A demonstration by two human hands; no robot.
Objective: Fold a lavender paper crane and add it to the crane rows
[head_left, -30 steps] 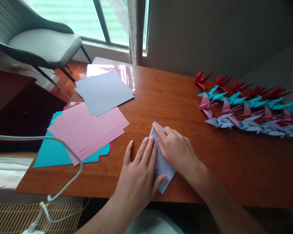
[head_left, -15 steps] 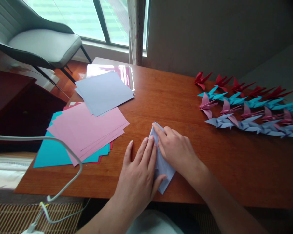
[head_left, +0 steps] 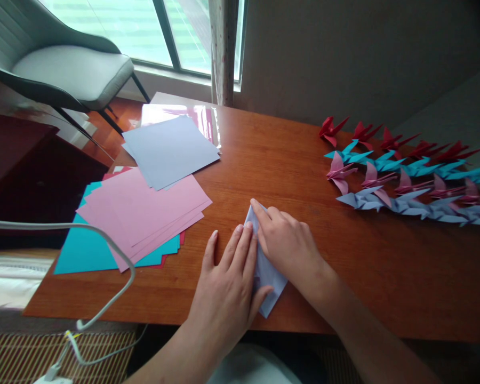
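Note:
A folded lavender paper (head_left: 269, 277) lies on the wooden table (head_left: 288, 160) near its front edge. My left hand (head_left: 229, 288) rests flat on the paper's left side, fingers stretched out and together, thumb on its lower corner. My right hand (head_left: 288, 245) presses on the paper from the right, its forefinger reaching the paper's far tip. Most of the paper is hidden under both hands.
Loose sheets lie at the left: lavender sheets (head_left: 170, 152), pink sheets (head_left: 144, 210), teal sheets (head_left: 84, 253). Rows of folded paper cranes (head_left: 400, 173) in red, teal, pink and lavender fill the right. A white cable (head_left: 116, 256) crosses the front left. A grey chair (head_left: 64, 69) stands beyond.
My right forefinger has slid slightly toward the paper's far tip. The left hand has stayed in place.

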